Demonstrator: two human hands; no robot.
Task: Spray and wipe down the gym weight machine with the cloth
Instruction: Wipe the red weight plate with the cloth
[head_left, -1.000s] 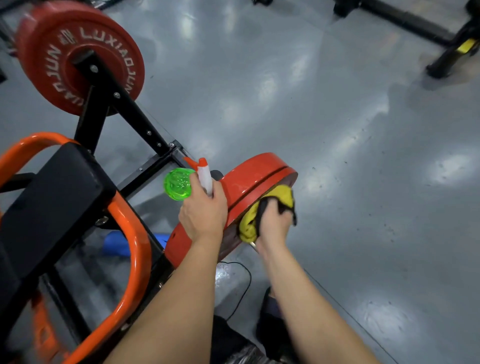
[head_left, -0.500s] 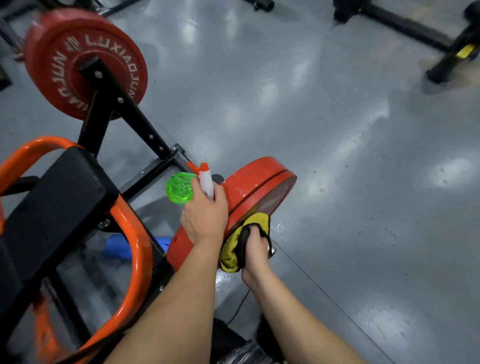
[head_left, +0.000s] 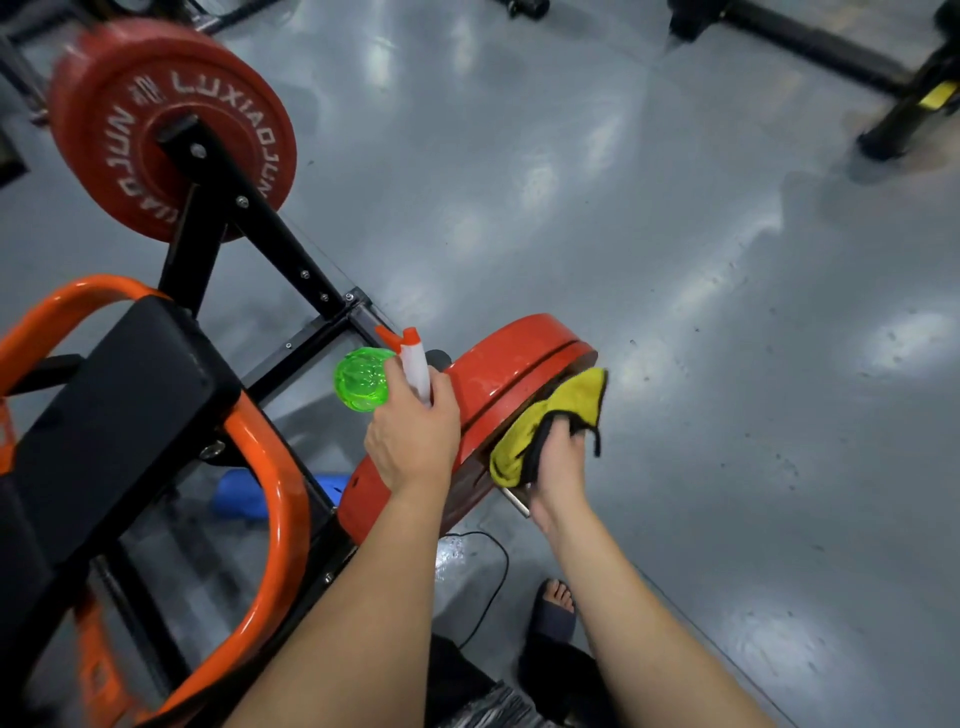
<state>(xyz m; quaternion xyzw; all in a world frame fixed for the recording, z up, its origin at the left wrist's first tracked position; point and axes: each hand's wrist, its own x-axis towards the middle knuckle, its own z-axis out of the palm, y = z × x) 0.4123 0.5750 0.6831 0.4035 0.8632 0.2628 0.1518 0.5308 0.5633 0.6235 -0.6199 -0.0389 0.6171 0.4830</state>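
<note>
As the right hand (head_left: 558, 465) clamped the cloth (head_left: 561, 402) against the plate (head_left: 498, 374) and the left hand (head_left: 410, 441) clamped the bottle (head_left: 361, 379), the loose hem (head_left: 597, 441) risked snagging.

Two red weight plates (head_left: 111, 156) (head_left: 498, 374), one spray bottle (head_left: 361, 380), one cloth (head_left: 563, 399), two hands (head_left: 413, 441) (head_left: 560, 460)

Gym: weight plates (head_left: 171, 130), machine frame (head_left: 270, 244), grey floor (head_left: 675, 312).

Single head-worn wide-angle view, aimed forward and steeply down; forearms seen close below, grey floor (head_left: 675, 312) seen beyond.
</note>
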